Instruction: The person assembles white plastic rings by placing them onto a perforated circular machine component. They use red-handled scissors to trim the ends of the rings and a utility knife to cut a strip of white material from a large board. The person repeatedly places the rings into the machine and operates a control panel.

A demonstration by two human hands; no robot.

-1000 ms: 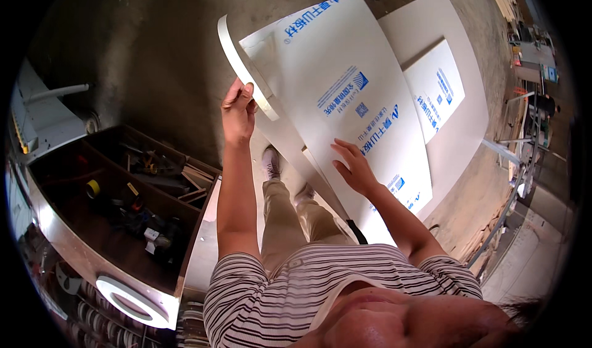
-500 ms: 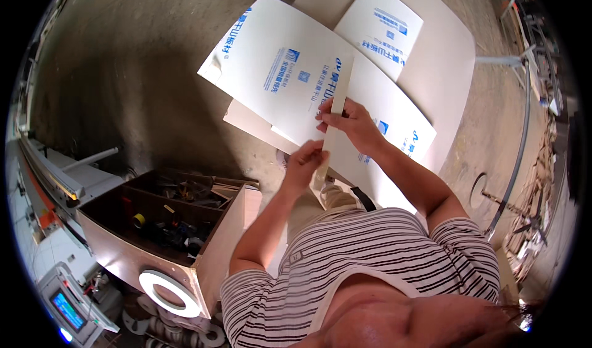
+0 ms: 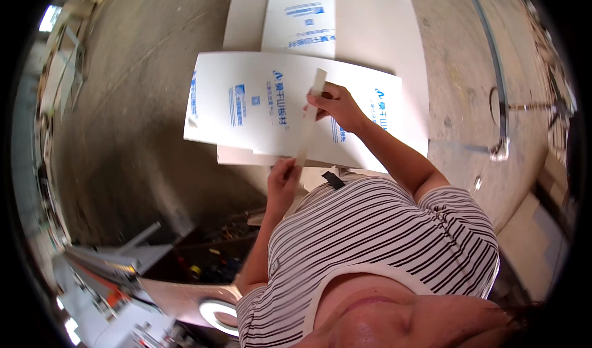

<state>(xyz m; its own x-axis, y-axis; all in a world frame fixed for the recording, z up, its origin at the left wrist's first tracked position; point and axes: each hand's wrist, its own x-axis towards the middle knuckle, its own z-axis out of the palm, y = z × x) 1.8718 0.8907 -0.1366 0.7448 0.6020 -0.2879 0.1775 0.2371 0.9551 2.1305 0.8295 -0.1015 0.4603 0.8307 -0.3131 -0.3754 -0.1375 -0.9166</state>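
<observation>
A narrow pale strip (image 3: pixel 308 129) runs slantwise above a large white panel (image 3: pixel 213 101) with blue print. My right hand (image 3: pixel 337 106) pinches the strip near its far end between thumb and fingers. At the strip's near end, close to my body, my left hand (image 3: pixel 284 180) has its fingers closed on it. The panel lies beneath both the strip and my right hand. Partly under its far edge is a smaller white panel (image 3: pixel 300 33) with similar print. Below the near left edge, a plain beige board (image 3: pixel 237 156) sticks out.
The panels rest on a large pale board or tabletop (image 3: pixel 382 21). To my lower left stands a wooden box (image 3: pixel 179 295) holding tools and small parts, with a white ring (image 3: pixel 209 314) on its side. A grey pipe (image 3: pixel 493 58) runs along the floor at right.
My view has turned, so the panels now lie straighter across in front of me and the box has slid lower. Both hands still hold the strip, my right hand's grip much the same.
</observation>
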